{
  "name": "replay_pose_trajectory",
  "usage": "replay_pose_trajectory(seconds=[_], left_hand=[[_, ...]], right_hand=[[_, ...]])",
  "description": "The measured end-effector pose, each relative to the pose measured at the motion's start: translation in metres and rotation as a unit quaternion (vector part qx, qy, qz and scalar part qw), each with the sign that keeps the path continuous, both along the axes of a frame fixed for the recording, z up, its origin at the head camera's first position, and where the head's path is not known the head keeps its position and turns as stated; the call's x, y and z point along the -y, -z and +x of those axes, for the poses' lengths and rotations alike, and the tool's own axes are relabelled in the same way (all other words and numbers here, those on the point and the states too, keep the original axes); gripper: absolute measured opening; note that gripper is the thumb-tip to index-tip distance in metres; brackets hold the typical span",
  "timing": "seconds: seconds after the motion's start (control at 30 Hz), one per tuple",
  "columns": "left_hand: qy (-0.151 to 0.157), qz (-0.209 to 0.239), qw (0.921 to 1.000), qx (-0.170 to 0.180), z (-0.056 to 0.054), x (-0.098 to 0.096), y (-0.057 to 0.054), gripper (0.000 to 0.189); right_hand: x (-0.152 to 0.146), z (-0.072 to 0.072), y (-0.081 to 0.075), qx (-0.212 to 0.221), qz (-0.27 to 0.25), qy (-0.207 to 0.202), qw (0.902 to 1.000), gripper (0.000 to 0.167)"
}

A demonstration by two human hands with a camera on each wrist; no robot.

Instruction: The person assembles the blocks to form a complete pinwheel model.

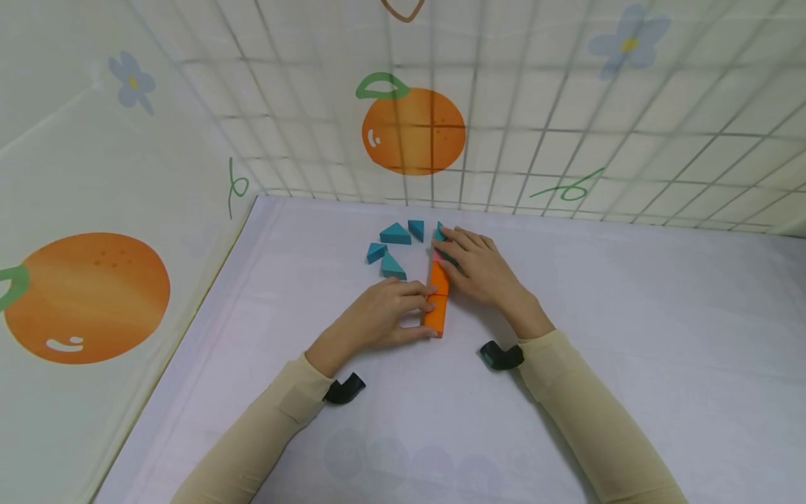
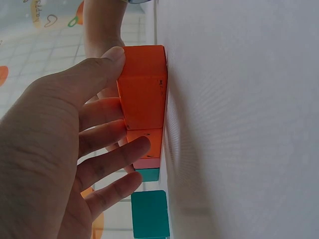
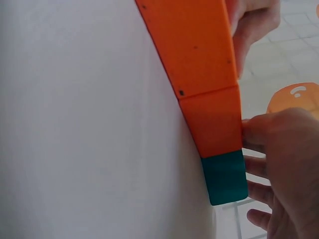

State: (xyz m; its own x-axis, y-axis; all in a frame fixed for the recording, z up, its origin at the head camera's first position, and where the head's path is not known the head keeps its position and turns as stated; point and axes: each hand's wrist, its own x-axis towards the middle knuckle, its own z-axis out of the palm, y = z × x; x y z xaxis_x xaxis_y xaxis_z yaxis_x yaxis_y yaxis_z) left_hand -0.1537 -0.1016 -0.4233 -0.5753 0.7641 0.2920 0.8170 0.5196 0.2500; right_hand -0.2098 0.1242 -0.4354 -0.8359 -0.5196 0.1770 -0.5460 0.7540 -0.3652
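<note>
A straight row of blocks lies on the table, with two orange blocks (image 1: 436, 313) at the near end, a pink block (image 1: 438, 256) beyond them and a teal block (image 3: 225, 178) at the far end. My left hand (image 1: 395, 308) touches the orange blocks along their upper edge, thumb at the near end and fingers spread. Over the far part of the row rests my right hand (image 1: 481, 266), its thumb by the orange and pink blocks and its fingers on the teal. That hand hides part of the pink and teal blocks in the head view.
Several loose teal triangular blocks (image 1: 395, 234) lie left of the row's far end. A wire grid (image 1: 535, 126) behind a printed sheet stands at the back, and a pale side wall (image 1: 189, 189) rises at the left. White cloth (image 1: 630, 315) covers the table.
</note>
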Motion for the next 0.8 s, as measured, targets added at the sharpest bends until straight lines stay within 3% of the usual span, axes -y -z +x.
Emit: replay_pose_trajectory(seconds=[0.8], left_hand=[[0.011,0.012,0.9998,-0.011,-0.0005,0.0013,0.0009,0.038]], right_hand=[[0.0005,0.0015,-0.0012,-0.013,0.003,-0.001,0.9999,0.043]])
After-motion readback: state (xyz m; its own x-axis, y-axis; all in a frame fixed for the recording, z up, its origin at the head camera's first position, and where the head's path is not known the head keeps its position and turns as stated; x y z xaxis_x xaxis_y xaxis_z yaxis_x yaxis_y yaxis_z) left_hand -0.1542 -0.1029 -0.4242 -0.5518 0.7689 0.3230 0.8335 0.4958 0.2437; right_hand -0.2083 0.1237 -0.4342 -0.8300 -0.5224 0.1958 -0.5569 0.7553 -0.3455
